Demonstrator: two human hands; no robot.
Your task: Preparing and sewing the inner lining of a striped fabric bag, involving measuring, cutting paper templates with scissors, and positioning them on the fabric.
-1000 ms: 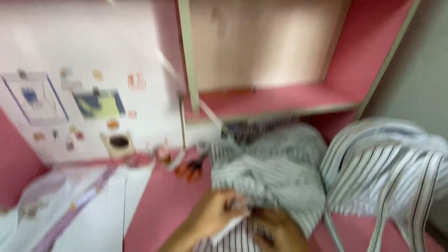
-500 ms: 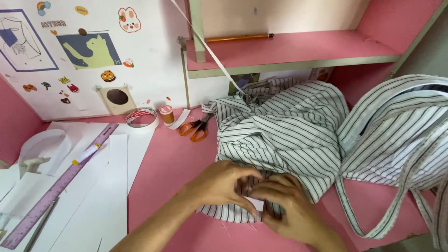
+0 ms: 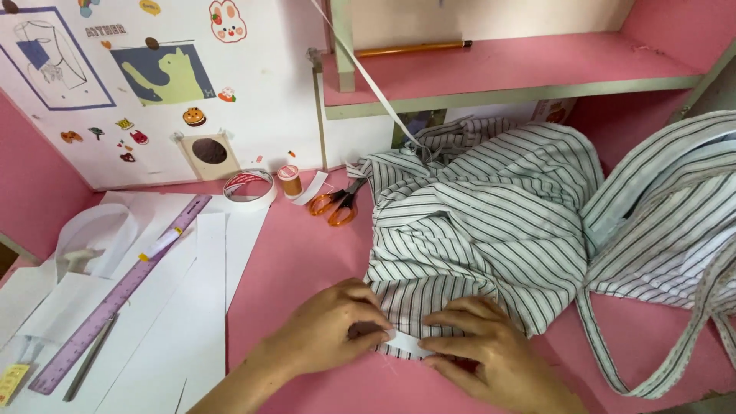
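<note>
Both hands, left hand (image 3: 330, 330) and right hand (image 3: 491, 349), pressed flat on the striped fabric (image 3: 475, 230) hem. Their fingertips pinched a small white strip (image 3: 406, 343) between them.

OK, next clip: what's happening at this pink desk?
A person is working on a bundle of striped fabric on a pink desk. The left hand and right hand both press down on the cloth's near edge, with a small white strip pinched between their fingertips. Orange scissors, a spool of thread and a roll of tape lie untouched behind. A purple ruler rests on white paper sheets to the left.
</note>
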